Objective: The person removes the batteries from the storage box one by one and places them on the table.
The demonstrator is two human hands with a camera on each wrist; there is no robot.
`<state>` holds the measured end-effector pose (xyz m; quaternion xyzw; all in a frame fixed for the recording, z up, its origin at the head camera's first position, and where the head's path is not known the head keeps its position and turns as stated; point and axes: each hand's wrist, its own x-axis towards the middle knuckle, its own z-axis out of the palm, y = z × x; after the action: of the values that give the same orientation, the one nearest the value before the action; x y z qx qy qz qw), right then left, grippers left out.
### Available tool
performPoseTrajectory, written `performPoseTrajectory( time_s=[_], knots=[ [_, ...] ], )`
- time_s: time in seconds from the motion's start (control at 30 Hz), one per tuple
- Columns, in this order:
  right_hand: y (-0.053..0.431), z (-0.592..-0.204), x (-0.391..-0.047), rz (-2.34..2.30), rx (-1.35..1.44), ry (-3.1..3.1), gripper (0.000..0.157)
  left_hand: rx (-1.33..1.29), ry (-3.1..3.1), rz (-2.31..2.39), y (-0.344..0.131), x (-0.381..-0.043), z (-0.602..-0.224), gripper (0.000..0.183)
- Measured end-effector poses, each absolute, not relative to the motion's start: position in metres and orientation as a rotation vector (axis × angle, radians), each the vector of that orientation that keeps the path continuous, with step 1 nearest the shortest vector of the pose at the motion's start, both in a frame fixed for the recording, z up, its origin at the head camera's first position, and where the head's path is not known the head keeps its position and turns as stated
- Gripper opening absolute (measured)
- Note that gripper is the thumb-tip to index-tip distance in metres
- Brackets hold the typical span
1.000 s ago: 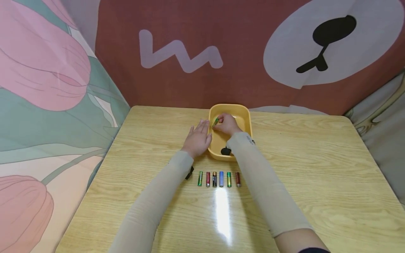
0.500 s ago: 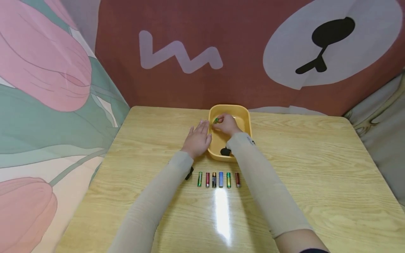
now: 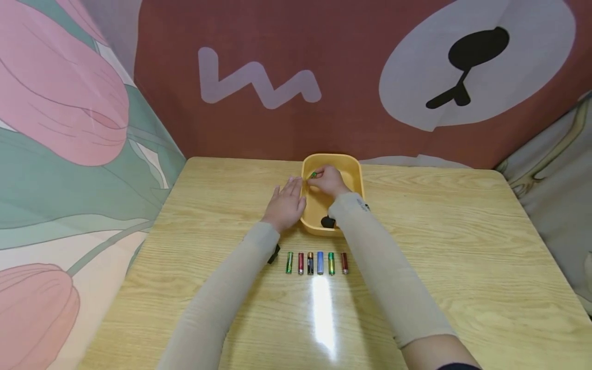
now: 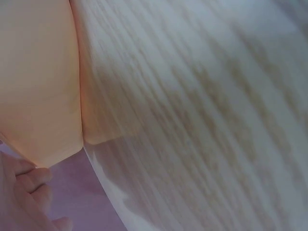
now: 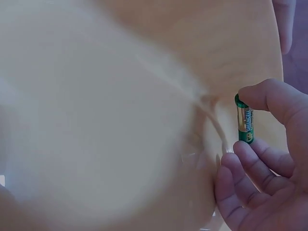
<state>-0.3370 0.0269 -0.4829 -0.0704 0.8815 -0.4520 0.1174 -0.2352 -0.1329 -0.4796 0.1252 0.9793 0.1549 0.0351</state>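
Between thumb and fingertips, my right hand [image 3: 329,181] pinches a small green-and-gold battery [image 5: 245,119] inside the yellow plastic bin [image 3: 319,230]. The battery is close to the bin's left wall, and lettering shows on its side in the right wrist view. My left hand [image 3: 283,206] lies with straight fingers along the outside of that wall, fingertips right at the rim. In the left wrist view its fingers [image 4: 33,187] show beyond the bin's orange-looking side [image 4: 38,86]. The right forearm covers the bin's near right corner.
On the wooden table [image 3: 439,246], several batteries lie in a row in front of the bin, among them a blue one [image 3: 320,263] and a dark red one [image 3: 344,263]. A black rounded object [image 3: 328,221] shows beside the right cuff. A patterned cloth [image 3: 259,128] hangs behind the table.
The battery in my right hand has tipped to lie flatter near the bin's left wall. My left hand stays at the bin; the head view has shifted slightly.
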Motion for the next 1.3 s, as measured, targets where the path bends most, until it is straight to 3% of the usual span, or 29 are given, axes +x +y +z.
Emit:
performPoseTrajectory(
  time_s=[0.5, 0.77, 1.3],
  knots=[
    [0.042, -0.470, -0.336, -1.250, -0.186, 2.548, 0.056, 0.392, 3.005, 0.494, -0.132, -0.235, -0.477, 0.061],
    [0.048, -0.457, -0.330, -1.207, -0.203, 2.589, 0.049, 0.396, 2.999, 0.500, -0.131, -0.236, -0.476, 0.061],
    [0.055, -0.443, -0.319, -1.251, -0.248, 2.546, 0.050, 0.394, 3.002, 0.510, -0.134, -0.240, -0.479, 0.062]
  ],
)
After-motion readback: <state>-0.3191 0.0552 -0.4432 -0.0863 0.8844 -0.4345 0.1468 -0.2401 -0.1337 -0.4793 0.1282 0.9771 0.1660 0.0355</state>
